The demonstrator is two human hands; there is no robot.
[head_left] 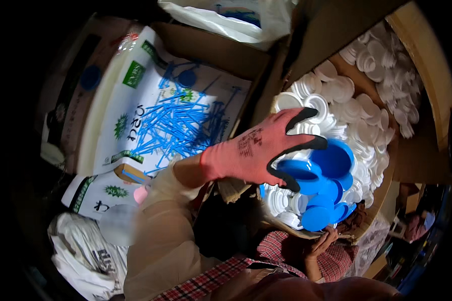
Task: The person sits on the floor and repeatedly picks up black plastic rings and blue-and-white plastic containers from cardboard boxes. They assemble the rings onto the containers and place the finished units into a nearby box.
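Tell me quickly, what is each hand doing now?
Left hand: gloved, fingers spread, open over the blue lids.
Right hand: bare, under the stack of blue lids; grip cannot be told.

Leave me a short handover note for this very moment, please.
Left hand, gloved: fingers curled over the upper end of the blue caps; grip unclear.
Right hand: at the row's lower end, mostly hidden.
Blue caps lie nested in a row on the white caps in the box.
Done: row nested. Left: row not lifted; blue sticks at left untouched.
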